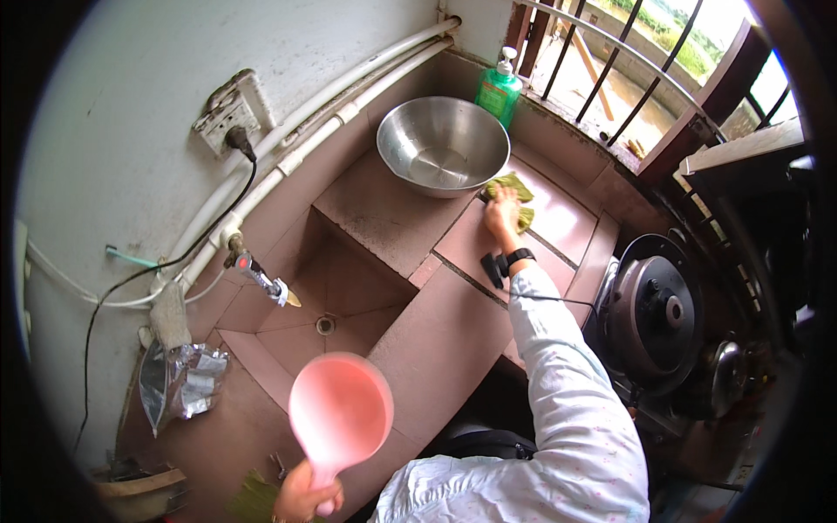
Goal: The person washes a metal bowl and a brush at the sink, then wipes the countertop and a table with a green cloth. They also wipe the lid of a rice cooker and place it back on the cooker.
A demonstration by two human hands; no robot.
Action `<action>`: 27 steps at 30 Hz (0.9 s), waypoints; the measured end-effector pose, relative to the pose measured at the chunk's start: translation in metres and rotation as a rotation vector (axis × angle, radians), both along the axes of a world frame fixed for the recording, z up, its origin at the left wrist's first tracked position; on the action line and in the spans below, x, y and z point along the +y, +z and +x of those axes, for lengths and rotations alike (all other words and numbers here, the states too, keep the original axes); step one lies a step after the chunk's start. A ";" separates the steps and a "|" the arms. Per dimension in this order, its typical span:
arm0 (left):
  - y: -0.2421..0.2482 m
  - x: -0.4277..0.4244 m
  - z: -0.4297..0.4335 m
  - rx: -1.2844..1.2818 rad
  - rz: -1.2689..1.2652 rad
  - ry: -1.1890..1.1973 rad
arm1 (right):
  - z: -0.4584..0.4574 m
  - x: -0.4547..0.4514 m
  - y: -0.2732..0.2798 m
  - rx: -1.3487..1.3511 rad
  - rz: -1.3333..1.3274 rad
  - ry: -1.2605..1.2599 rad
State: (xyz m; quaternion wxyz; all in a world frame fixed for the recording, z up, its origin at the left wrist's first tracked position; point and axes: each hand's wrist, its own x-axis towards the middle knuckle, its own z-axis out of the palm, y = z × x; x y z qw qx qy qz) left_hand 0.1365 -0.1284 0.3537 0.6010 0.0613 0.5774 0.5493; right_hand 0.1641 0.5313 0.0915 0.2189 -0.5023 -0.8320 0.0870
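In my left hand [305,495] is the handle of a pink plastic water ladle [341,406], its round bowl raised over the near edge of the tiled sink [366,287]. Far out on the tiled counter [451,320], my right hand [502,212] presses on a folded olive-green cloth [513,187]. A black band with a small dark device sits on that wrist. Just beyond the right hand stands a wide stainless steel basin [443,145], with a little wetness visible inside. The ladle's inside is blurred, so whether it holds water is unclear.
A tap [261,274] juts over the sink from the wall pipe. A green pump bottle [498,91] stands behind the basin by the barred window. To the right sits a lidded dark pan [657,314]; at left lies a silver plastic bag [189,379]. A plugged cord [216,222] hangs along the wall.
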 end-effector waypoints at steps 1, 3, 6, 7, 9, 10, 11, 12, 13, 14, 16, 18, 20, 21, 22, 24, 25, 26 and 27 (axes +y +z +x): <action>-0.004 0.041 -0.013 0.081 0.051 -0.053 | -0.011 -0.019 -0.003 -0.015 0.012 0.069; -0.011 0.124 -0.040 0.126 0.274 -0.058 | -0.018 -0.076 -0.003 0.066 0.029 0.238; -0.028 0.256 -0.076 0.045 0.599 -0.058 | -0.017 -0.160 0.012 0.218 -0.175 0.522; -0.034 0.298 -0.082 -0.032 0.651 -0.032 | -0.015 -0.186 0.018 0.131 -0.143 0.593; -0.046 0.374 -0.084 -0.083 0.661 0.050 | -0.009 -0.229 0.024 0.146 -0.216 0.685; -0.052 0.402 -0.083 -0.153 0.641 0.156 | 0.006 -0.247 0.024 0.093 -0.144 0.747; -0.057 0.425 -0.081 -0.191 0.655 0.217 | 0.015 -0.258 0.020 0.039 -0.181 0.813; -0.061 0.446 -0.083 -0.179 0.644 0.187 | 0.028 -0.265 0.013 0.021 -0.324 0.903; -0.067 0.461 -0.083 -0.243 0.618 0.164 | 0.043 -0.269 0.004 -0.039 -0.290 0.976; -0.071 0.475 -0.083 -0.314 0.672 0.180 | 0.056 -0.268 -0.007 -0.096 -0.341 1.044; -0.078 0.487 -0.079 -0.274 0.540 0.271 | 0.083 -0.262 -0.024 -0.230 -0.463 1.185; -0.086 0.480 -0.071 -0.043 0.539 0.420 | 0.109 -0.264 -0.025 -0.348 -0.546 1.318; -0.098 0.446 -0.059 0.449 0.453 0.522 | 0.126 -0.281 -0.008 -0.356 -0.524 1.449; -0.105 0.420 -0.052 0.691 0.338 0.495 | 0.130 -0.274 0.015 -0.801 -0.957 1.315; -0.109 0.390 -0.046 0.881 0.332 0.504 | 0.126 -0.293 0.029 -0.562 -0.813 1.454; -0.121 0.305 -0.036 1.068 0.434 0.516 | 0.110 -0.322 0.063 -0.385 -0.549 1.798; -0.124 0.256 -0.032 0.982 0.360 0.484 | 0.092 -0.334 0.076 -0.455 -0.390 2.009; -0.125 0.208 -0.029 1.040 0.305 0.532 | 0.076 -0.359 0.080 -0.401 -0.370 2.145; -0.126 0.155 -0.032 1.163 0.168 0.451 | 0.061 -0.384 0.082 -0.411 -0.341 2.240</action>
